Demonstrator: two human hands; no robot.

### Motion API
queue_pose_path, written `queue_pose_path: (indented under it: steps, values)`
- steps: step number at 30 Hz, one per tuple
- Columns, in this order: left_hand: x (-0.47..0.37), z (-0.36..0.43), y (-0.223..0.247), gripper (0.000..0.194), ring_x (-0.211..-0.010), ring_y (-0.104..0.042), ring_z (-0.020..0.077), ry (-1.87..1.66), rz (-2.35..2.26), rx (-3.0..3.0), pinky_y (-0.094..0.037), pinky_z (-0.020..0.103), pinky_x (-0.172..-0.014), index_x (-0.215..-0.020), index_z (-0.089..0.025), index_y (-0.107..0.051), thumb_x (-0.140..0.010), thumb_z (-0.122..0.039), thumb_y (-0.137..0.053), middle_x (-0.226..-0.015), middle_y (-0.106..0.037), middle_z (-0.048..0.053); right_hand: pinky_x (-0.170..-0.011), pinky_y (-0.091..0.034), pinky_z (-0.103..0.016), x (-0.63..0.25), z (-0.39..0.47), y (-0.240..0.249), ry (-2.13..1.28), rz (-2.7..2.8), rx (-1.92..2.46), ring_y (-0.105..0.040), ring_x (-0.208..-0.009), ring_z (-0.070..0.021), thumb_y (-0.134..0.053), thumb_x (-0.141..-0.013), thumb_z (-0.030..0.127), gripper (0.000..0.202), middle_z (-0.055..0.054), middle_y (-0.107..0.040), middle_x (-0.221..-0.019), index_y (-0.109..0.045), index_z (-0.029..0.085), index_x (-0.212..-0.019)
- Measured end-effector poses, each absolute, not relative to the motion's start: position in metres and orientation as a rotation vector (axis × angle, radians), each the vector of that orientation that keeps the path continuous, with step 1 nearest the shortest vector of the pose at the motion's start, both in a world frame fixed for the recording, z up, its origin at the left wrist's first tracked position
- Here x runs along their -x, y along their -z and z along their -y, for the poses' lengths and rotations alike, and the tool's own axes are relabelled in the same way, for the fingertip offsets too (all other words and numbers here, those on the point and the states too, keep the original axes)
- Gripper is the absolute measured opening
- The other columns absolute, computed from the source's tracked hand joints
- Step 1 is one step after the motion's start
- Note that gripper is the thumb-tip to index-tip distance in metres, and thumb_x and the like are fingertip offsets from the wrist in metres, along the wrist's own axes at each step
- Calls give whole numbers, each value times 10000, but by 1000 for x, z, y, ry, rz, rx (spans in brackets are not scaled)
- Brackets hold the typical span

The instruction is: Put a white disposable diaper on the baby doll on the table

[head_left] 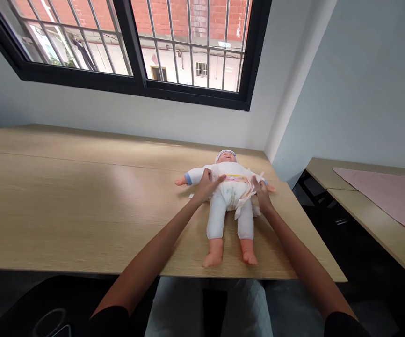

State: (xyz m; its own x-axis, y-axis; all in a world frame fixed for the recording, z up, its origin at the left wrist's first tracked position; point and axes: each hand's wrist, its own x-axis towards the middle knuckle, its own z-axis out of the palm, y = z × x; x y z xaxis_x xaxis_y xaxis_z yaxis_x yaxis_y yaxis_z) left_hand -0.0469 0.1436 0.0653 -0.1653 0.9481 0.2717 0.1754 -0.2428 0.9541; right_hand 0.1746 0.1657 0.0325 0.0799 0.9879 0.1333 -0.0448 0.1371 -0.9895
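A pale wood-grain counter was set along a white wall, its smooth surface crossed by a thin seam toward the far side and lit from a dark-framed window. Red brickwork was seen outside, behind metal bars. To the right, a second counter was partly covered by a pink cloth.

Near the right end of the first counter, a doll in white and blue was laid on its back, its head toward the far side and its bare feet toward the near edge. A white printed diaper was placed about its hips. The diaper's yellow and pink waistband was partly visible; its print, and the marks on the doll's cap, were too small to be read.

The left hand was rested at the waistband, thumb spread from the fingers. The right hand was held at the opposite side; whether its fingers were pinching the diaper could not be told.
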Motion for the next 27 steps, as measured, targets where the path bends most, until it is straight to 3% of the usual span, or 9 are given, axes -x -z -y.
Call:
queue_pose_path:
  steps: [3,9,13,18,23,27]
  values:
    - [42,-142,-61,249,-712,-481,152,-1551,-1394,-1456,-402,260,-693,-793,-216,-434,-782,-305,-666,-735,-467,-30,-894,-500,-347,-170,-165,-26,-988,1132,1136,-623,-1030,-234,-754,-630,528,562,-84,-669,-1130,-578,181,-1035]
    - [42,-149,-47,157,-689,-472,146,-1644,-1440,-1289,-420,262,-722,-726,-205,-443,-797,-165,-577,-676,-462,-29,-783,-532,-353,-176,-178,-5,-1090,1124,1104,-642,-954,-225,-709,-647,455,460,-65,-690,-1032,-569,205,-1007]
    - [45,-150,-39,148,-646,-468,139,-1651,-1453,-1232,-417,260,-666,-743,-199,-458,-790,-183,-598,-646,-449,-35,-674,-523,-330,-182,-184,6,-1123,1062,1199,-640,-769,-209,-712,-565,364,422,-35,-670,-811,-539,195,-910]
    - [53,-155,-35,96,-653,-495,134,-1728,-1495,-1143,-417,259,-653,-787,-195,-440,-856,-212,-505,-700,-494,-12,-724,-505,-316,-192,-191,3,-1011,973,1229,-612,-794,-188,-654,-582,368,401,-47,-637,-888,-521,192,-917]
    - [54,-151,-53,127,-907,-569,172,-1915,-1540,-1285,-450,276,-838,-880,-191,-522,-904,-293,-450,-910,-596,41,-867,-482,-344,-200,-190,-13,-774,959,1202,-596,-946,-204,-601,-688,422,364,-84,-621,-1021,-535,185,-956]
    - [42,-142,-61,359,-1158,-540,223,-1883,-1410,-1867,-398,379,-1038,-1155,-198,-560,-931,-445,-428,-1193,-609,89,-952,-454,-382,-186,-171,-28,-524,1250,1066,-571,-1081,-227,-544,-815,464,403,-128,-605,-1181,-592,161,-1076]
